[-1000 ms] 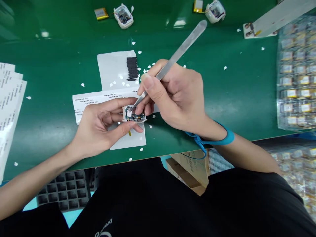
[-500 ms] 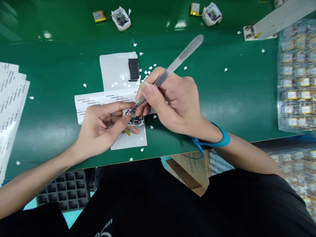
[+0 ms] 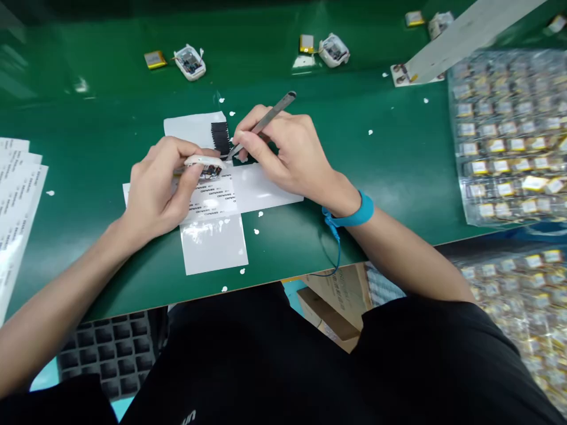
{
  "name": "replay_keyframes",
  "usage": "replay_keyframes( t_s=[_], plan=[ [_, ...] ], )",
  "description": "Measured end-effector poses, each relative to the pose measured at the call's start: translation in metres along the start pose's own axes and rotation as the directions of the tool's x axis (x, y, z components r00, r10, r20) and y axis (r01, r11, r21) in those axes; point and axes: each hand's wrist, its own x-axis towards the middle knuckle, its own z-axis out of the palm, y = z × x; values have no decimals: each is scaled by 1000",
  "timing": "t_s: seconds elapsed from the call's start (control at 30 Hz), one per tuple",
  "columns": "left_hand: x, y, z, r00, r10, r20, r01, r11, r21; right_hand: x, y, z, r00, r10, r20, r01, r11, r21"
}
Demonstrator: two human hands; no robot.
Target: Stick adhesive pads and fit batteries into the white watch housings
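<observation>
At far left, well beyond the left hand's grip, a fanned stack of printed label sheets (image 3: 20,195) lies on the green surface (image 3: 390,147). The left hand (image 3: 155,189) is closed on a small white plastic housing (image 3: 204,168), pinching it between thumb and fingers. The housing's rounded white rim faces up, with a dark circuit board (image 3: 210,172) showing beneath it. A second earlier, it lay nearly flat with the board facing up and the tweezer tips on it; now it is raised and tilted onto its edge.

Just above that grip, a black strip of foam pads (image 3: 220,139) sits on white backing paper. Below the grip lie a printed label strip (image 3: 208,198) and a glossy white sheet (image 3: 214,245). The right hand (image 3: 283,147) grips steel tweezers (image 3: 266,121) like a pen, their tips now off the board and just beside the housing.

Beyond the grips sit a flat battery (image 3: 306,43) and a wired white housing (image 3: 333,50). Right of the right hand's grip, a blue wrist strap (image 3: 354,215) circles the wrist, and a clear bag of battery packs (image 3: 509,136) lies farther right.
</observation>
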Motion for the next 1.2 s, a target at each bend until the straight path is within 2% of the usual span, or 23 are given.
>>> replay_keyframes(
  t_s=[0.07,0.17,0.3,0.47,0.57,0.67,0.73,0.83,0.93,1.03,1.13,1.2],
  plan=[
    [-2,-1,1,1000,27,7,-27,1000,13,0,1,2,1000,5,0,-5,1000,1],
    [-5,2,1,996,-37,77,39,999,-22,0,7,4,1000,12,0,-12,1000,-12],
    [-6,3,0,997,-29,73,29,1000,2,1,13,5,999,-32,37,32,999,-13],
    [-6,1,0,996,-29,85,28,1000,3,0,7,0,998,3,70,-2,1000,-10],
    [-5,0,0,997,2,71,-4,1000,24,-2,6,-1,996,-60,68,62,997,-34],
    [-5,0,0,997,-14,70,14,1000,0,-2,7,0,992,-107,60,109,994,-27],
    [-5,1,-1,997,-19,71,20,1000,-17,-2,6,1,997,-66,47,64,998,28],
    [-5,2,0,998,19,64,-18,1000,-17,-1,3,2,996,92,5,-92,977,192],
    [-6,2,1,996,87,-5,-87,996,-18,0,4,5,976,218,-16,-200,920,336],
    [-6,3,1,990,112,-89,-113,993,-17,1,9,8,963,270,20,-252,868,427],
    [-5,6,-1,994,85,-68,-86,996,-13,3,10,8,955,292,56,-281,822,495],
    [-4,7,-1,991,127,-51,-127,992,-1,3,10,8,949,306,70,-296,798,524]
  ],
)
